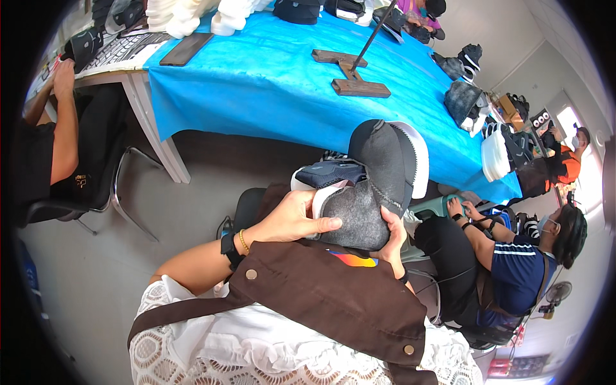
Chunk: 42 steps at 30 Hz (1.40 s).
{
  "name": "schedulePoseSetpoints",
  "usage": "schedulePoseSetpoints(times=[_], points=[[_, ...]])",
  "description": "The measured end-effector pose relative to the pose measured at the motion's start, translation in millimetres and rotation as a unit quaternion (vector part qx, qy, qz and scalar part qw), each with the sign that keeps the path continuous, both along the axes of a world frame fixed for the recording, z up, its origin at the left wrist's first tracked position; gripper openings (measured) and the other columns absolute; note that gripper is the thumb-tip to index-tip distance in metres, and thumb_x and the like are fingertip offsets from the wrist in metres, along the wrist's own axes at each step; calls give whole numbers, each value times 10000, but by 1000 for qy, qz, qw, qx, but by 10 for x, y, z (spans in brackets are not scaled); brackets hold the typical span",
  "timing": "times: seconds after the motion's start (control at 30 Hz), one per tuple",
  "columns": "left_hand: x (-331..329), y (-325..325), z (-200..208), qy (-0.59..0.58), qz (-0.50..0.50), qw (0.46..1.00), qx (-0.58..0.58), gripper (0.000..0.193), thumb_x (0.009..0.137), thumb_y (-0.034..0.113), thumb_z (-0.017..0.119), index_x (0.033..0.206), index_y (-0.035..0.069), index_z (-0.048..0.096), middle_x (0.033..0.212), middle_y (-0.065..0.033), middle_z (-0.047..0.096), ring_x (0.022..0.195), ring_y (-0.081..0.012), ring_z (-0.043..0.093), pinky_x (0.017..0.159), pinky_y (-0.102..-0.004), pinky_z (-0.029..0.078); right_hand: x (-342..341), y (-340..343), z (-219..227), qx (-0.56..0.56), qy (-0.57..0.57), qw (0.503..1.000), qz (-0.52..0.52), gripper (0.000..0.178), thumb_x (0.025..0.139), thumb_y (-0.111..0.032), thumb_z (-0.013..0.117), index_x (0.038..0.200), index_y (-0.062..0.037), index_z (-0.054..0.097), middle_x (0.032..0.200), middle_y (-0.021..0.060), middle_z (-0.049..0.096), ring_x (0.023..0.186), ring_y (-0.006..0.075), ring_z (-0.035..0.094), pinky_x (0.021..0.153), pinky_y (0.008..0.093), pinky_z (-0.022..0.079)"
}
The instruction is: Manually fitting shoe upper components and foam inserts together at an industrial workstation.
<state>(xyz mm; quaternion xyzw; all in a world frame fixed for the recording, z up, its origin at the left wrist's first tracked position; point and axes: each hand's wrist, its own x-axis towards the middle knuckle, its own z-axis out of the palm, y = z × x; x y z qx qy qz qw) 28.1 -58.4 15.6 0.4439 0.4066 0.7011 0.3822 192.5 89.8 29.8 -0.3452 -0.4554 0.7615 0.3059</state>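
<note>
In front of my chest I hold a padded grey-and-black shoe upper [359, 208], its curved end pointing away from me. A white strip with zigzag stitching runs along its right edge. My left hand [289, 215] grips its near left side, thumb pressed on the grey fabric and fingers out of sight behind. At the near right side my right hand [393, 239] is closed round the same piece. Just beyond my left fingers is a navy mesh part [330, 172] with a white edge; whether it is joined to the held piece I cannot tell.
A table [256, 83] covered in blue sheeting stands ahead, bearing a dark metal stand [359, 86], a dark flat bar [186, 49] and white stacked pieces [186, 16]. Co-workers sit at left, far side and right, one in navy [523, 273] close by. A chair [115, 186] stands left.
</note>
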Motion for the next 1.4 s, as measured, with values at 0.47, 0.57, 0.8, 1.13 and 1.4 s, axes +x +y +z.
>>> schedulePoseSetpoints(times=[0.47,0.57,0.8,1.13,1.4], points=[[-305,2,-92,-154,-123,977,-81,567,1007,363,559,1425,-9,468,1061,-68,669,949,-109,646,824,-307,544,106,305,-235,-49,37,991,122,428,924,-314,524,1211,-15,628,1193,143,668,1074,291,649,992,436,490],[-285,49,-129,-167,-104,976,-99,504,1020,314,540,1400,-15,499,1004,-60,673,877,-107,657,760,-297,564,161,396,-260,-81,60,982,161,500,902,-193,572,1365,-50,451,1270,158,600,1118,299,628,972,457,524],[-242,33,-152,-243,-124,958,-84,484,1019,265,540,1392,-38,481,1138,-96,659,992,-165,676,848,-347,586,185,463,-476,-47,44,987,150,489,896,-213,572,1335,-10,492,1244,174,620,1107,306,640,969,461,526],[-93,-113,-45,-5,57,995,-77,427,1043,378,492,997,-21,638,792,-75,651,698,-101,611,628,-283,513,110,341,-356,-55,117,984,124,402,867,-195,588,1213,10,587,1159,169,671,1058,307,663,973,472,516],[-166,-144,-38,170,77,982,-36,400,1008,358,573,881,-19,619,653,-81,602,565,-107,543,544,-298,446,100,337,-267,-109,45,990,76,359,859,-166,623,1196,-48,585,1105,129,671,1017,287,661,946,464,526]])
